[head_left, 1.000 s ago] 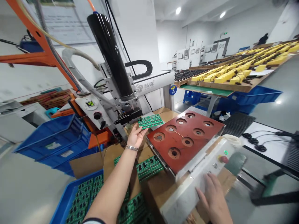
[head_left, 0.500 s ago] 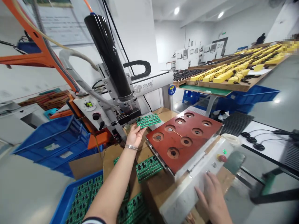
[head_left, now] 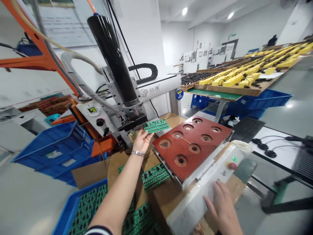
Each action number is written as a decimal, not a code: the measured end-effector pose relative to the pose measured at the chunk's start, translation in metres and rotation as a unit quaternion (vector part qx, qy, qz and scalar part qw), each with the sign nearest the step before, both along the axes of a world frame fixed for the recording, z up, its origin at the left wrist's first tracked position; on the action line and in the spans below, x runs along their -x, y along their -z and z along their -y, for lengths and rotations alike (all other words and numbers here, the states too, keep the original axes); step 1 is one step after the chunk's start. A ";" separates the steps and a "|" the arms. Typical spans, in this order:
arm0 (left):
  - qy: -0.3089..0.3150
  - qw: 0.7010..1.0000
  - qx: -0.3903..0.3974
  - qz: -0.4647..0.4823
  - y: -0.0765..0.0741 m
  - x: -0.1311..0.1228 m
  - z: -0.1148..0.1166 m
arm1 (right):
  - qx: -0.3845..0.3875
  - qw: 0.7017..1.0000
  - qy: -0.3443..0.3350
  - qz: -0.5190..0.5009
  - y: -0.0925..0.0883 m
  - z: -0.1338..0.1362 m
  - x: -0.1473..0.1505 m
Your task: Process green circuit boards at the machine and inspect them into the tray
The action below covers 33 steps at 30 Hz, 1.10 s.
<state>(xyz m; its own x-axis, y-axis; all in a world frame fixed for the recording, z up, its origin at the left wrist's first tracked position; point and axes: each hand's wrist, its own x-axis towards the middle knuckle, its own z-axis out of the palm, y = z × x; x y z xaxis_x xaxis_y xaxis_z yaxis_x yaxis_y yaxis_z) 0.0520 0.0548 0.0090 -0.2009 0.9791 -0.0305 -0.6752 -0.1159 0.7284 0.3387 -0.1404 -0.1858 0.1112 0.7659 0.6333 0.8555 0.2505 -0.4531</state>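
Note:
My left hand grips the near left end of a green circuit board. The board is held up beside the screwdriving-style machine head, left of a red-brown fixture plate with several round recesses. A thin copper-coloured strip lies across the plate between two recesses. My right hand rests on the white control panel in front of the plate, its fingers stretched near a small button and its thumb apart. Another green board lies on the cardboard below the plate's left edge.
A blue bin of green boards stands at lower left, with more boards at bottom centre. Stacked blue crates sit on the left. A red stop button projects from the panel. Yellow parts cover a bench behind.

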 end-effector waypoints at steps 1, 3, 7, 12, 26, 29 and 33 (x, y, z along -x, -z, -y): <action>0.002 1.000 0.001 -0.001 0.000 0.000 0.000 | 0.001 1.000 0.000 0.000 0.000 0.000 0.000; 0.005 1.000 0.001 -0.003 0.001 0.000 0.000 | 0.005 1.000 0.000 -0.001 0.002 0.000 0.000; 0.008 1.000 0.001 -0.005 0.003 0.002 0.002 | 0.014 1.000 0.001 -0.005 0.003 0.000 0.000; 0.003 1.000 -0.006 0.000 0.002 0.003 0.005 | 0.016 1.000 -0.001 -0.009 0.005 0.000 0.000; -0.026 0.999 0.009 0.016 0.009 0.010 0.014 | 0.020 1.000 -0.002 -0.013 0.003 0.002 0.001; -0.029 0.999 0.010 0.018 0.008 0.012 0.016 | 0.020 1.000 -0.003 -0.010 0.003 0.001 0.000; -0.031 0.999 0.010 0.018 0.003 0.012 0.018 | 0.012 1.000 -0.003 -0.007 0.003 0.000 0.000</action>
<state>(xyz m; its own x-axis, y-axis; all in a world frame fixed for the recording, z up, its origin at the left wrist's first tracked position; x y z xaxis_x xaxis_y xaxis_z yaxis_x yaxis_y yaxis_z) 0.0401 0.0368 0.0057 -0.2587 0.9643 -0.0574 -0.6932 -0.1439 0.7063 0.3388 -0.1407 -0.1892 0.1151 0.7817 0.6129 0.8473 0.2448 -0.4714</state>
